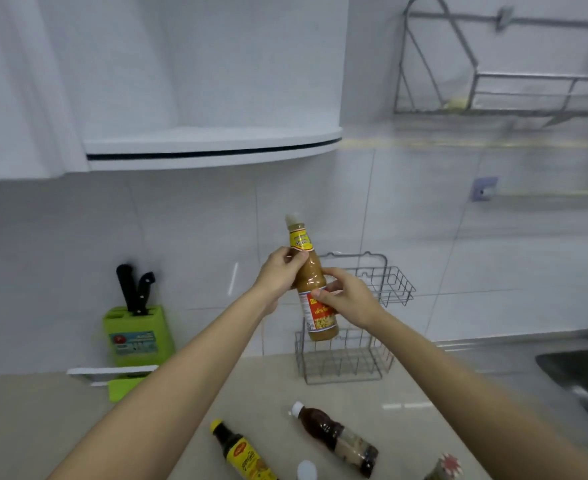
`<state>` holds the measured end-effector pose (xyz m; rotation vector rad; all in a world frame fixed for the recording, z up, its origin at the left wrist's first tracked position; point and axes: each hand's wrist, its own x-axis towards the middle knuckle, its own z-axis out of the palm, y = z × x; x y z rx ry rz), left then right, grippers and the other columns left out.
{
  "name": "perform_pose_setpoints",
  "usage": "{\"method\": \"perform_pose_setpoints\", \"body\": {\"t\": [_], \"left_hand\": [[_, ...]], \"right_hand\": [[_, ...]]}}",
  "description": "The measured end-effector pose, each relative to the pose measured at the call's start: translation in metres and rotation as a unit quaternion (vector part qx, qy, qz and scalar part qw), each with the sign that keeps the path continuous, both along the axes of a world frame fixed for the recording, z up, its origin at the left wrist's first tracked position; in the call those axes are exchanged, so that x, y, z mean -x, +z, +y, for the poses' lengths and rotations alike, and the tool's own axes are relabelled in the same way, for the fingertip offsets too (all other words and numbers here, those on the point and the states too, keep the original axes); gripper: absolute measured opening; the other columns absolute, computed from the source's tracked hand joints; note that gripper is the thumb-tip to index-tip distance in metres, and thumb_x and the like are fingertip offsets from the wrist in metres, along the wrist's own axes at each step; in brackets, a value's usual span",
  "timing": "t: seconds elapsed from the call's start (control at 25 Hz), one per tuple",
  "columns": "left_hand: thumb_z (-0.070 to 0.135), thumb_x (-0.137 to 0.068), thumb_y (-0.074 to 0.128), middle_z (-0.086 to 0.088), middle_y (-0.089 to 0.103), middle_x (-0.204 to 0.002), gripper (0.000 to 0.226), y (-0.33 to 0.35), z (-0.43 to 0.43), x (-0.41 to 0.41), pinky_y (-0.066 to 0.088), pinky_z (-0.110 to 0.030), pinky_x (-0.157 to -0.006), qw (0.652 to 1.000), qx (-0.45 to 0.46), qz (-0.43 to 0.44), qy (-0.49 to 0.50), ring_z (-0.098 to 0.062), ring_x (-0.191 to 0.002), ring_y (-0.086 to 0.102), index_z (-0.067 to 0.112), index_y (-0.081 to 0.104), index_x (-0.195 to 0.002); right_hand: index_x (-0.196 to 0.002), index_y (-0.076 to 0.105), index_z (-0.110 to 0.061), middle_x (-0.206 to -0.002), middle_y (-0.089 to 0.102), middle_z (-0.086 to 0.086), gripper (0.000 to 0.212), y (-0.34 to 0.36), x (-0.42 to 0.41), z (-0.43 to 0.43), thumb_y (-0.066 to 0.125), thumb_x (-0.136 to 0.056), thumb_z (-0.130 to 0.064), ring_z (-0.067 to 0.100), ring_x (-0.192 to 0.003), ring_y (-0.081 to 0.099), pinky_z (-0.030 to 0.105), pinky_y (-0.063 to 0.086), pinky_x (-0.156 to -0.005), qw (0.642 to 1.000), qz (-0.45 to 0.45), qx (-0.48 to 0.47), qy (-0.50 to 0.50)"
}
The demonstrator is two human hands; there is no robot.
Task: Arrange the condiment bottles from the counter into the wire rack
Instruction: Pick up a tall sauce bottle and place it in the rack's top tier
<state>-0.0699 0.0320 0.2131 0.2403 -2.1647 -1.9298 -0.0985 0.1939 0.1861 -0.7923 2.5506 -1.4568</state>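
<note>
Standing on the counter (389, 386) by the wall is the wire rack (346, 355). Just in front of it, up in the air, is a tan sauce bottle (311, 271). The left hand (280, 271) wraps its neck; the right hand (346, 296) grips its label. Two more bottles (334, 438) lie on the counter.

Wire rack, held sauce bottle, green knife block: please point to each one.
wire rack (341, 362), head view, front wires of the lower basket.
held sauce bottle (311, 277), head view, tan body above the label.
green knife block (136, 336), head view, front face.
</note>
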Motion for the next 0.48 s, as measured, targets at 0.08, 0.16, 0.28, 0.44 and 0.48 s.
{"method": "perform_pose_setpoints", "body": {"t": [0.08,0.16,0.28,0.44,0.48], "left_hand": [[0.032,-0.098,0.051,-0.008,0.062,-0.121,0.035,0.010,0.003,0.006,0.056,-0.045,-0.087,1.000,0.010,-0.018,-0.014,-0.027,-0.108,0.063,0.012,0.051,-0.127],[0.031,-0.100,0.048,-0.006,0.060,-0.120,0.035,0.015,0.006,0.011,0.056,-0.044,-0.087,0.999,0.011,-0.019,-0.024,-0.026,-0.108,0.061,0.012,0.048,-0.129],[0.030,-0.101,0.046,-0.006,0.059,-0.122,0.034,0.015,0.008,0.020,0.055,-0.042,-0.086,1.000,0.003,-0.017,-0.022,-0.024,-0.107,0.060,0.012,0.047,-0.130],[0.037,-0.096,0.054,-0.003,0.060,-0.117,0.039,0.014,0.006,0.028,0.055,-0.041,-0.088,0.999,0.002,-0.032,-0.026,-0.022,-0.104,0.061,0.015,0.047,-0.128],[0.037,-0.093,0.060,-0.003,0.062,-0.116,0.041,0.014,0.005,0.031,0.055,-0.042,-0.090,0.999,0.018,-0.030,-0.018,-0.022,-0.104,0.062,0.015,0.049,-0.126]], "right_hand": [[-0.130,0.050,-0.027,-0.099,0.069,0.008,0.054,0.007,0.007,0.003,0.071,-0.081,-0.038,0.023,-0.093,0.069,0.049,0.057,-0.085,1.000,0.008,0.005,-0.005],[-0.129,0.051,-0.028,-0.099,0.070,0.008,0.052,0.012,0.013,0.004,0.071,-0.081,-0.036,0.021,-0.093,0.069,0.049,0.057,-0.086,1.000,0.002,0.009,-0.004],[-0.128,0.051,-0.029,-0.099,0.071,0.007,0.054,0.016,0.021,0.005,0.074,-0.080,-0.035,0.021,-0.093,0.069,0.048,0.058,-0.085,1.000,-0.004,0.010,-0.002],[-0.126,0.053,-0.029,-0.094,0.072,0.004,0.057,0.013,0.029,0.002,0.077,-0.075,-0.038,0.018,-0.089,0.070,0.045,0.059,-0.081,1.000,0.016,0.001,-0.021],[-0.125,0.054,-0.030,-0.095,0.072,0.004,0.057,0.012,0.030,-0.001,0.077,-0.075,-0.038,0.018,-0.089,0.070,0.044,0.059,-0.082,0.999,0.028,-0.001,-0.028]]}}
